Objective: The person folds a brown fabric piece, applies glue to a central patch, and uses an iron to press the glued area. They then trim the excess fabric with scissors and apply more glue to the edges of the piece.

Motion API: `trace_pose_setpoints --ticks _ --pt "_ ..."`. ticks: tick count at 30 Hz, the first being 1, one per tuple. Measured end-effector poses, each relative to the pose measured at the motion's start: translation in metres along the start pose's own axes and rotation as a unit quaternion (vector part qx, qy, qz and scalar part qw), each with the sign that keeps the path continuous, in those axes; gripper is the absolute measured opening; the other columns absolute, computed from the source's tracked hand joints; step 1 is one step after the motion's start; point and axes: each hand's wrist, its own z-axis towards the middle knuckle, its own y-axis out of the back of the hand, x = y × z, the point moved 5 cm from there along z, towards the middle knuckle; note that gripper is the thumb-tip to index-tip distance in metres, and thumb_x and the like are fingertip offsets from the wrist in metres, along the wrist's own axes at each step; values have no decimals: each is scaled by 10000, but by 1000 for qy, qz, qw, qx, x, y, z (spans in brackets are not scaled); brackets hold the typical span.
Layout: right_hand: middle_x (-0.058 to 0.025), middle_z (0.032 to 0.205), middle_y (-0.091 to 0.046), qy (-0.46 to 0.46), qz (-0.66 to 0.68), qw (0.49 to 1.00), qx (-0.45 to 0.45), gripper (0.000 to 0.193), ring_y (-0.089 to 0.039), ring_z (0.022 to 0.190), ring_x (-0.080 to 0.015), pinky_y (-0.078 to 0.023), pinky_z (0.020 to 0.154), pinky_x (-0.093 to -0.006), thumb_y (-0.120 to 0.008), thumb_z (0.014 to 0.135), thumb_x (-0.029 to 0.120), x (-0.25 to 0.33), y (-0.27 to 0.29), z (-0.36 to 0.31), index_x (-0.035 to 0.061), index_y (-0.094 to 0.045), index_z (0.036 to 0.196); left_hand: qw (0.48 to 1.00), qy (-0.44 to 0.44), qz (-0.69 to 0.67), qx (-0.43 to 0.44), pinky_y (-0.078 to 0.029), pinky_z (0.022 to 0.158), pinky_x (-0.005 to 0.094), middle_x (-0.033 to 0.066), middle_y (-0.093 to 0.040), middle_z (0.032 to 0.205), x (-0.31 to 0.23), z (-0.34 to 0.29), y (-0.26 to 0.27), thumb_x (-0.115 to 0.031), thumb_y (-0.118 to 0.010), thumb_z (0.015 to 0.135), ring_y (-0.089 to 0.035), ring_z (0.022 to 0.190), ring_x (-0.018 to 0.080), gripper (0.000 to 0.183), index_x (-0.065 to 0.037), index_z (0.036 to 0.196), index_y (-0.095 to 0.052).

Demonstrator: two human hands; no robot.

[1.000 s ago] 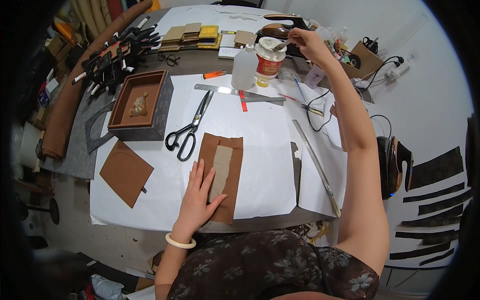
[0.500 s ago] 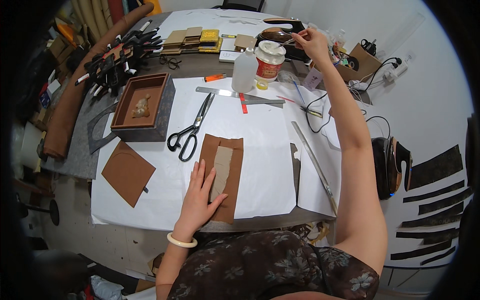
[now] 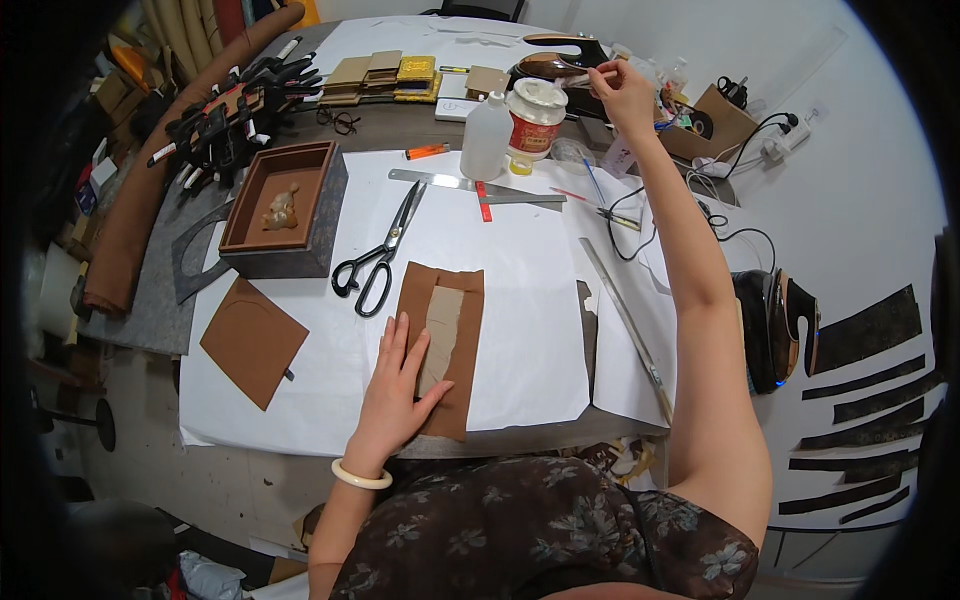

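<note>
My left hand (image 3: 396, 402) lies with fingers spread on a brown sheet of leather-like material (image 3: 464, 345) and the beige strip (image 3: 444, 322) on top of it. At the far right, my right hand (image 3: 622, 95) pinches a thin, stick-like tool (image 3: 574, 79), its kind unclear. That tool points toward the mouth of a white jar (image 3: 543, 95) with a red label; its tip is hard to make out. Beside the jar stands a translucent squeeze bottle (image 3: 485, 140). Black-handled scissors (image 3: 380, 255) rest left of the brown sheet.
A box with a brown lining (image 3: 335, 215) sits at left, above a brown flat piece (image 3: 255, 343). Metal rulers (image 3: 625, 325) lie on the white paper. An iron (image 3: 770, 330) stands at right; its cord (image 3: 745, 232) runs nearby. Many black clips (image 3: 240, 105) fill the far left.
My right hand and the tool have shifted slightly over the jar. My left hand keeps its place on the brown sheet. The whole view has moved a little.
</note>
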Motion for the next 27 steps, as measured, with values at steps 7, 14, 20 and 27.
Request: trace_pose_setpoints --ticks 7,14,20,27 --pt "-128 1007 -731 298 -148 933 139 277 -713 902 -376 -595 771 -428 -697 830 -42 13 -18 -24 79 -696 1079 1000 -15 -8 -15 -294 1267 498 223 -233 1727 6 -5 -3 -290 -805 927 -210 1600 427 805 -22 1582 -421" --pt "-22 910 -786 96 16 995 -8 203 -690 778 -48 -546 701 -229 -750 1004 143 36 58 -82 41 -741 1178 994 15 -98 -52 -264 1287 498 266 -400 1635 13 -3 22 -259 -767 946 -333 1552 421 697 -9 1525 -471" --pt "-62 900 -748 -126 331 935 11 219 -695 813 -109 -537 733 -235 -770 987 143 86 87 -203 -12 -747 1139 992 32 -18 -120 -525 879 462 196 -679 1051 4 29 44 -114 -700 921 -651 1018 383 183 28 1019 -642" --pt "-50 896 -732 -283 388 877 24 186 -672 783 -100 -543 714 -236 -771 987 146 118 69 -283 2 -734 1098 985 64 160 -25 -550 743 450 194 -692 953 -1 103 13 -263 -702 976 -689 861 365 298 25 939 -635"
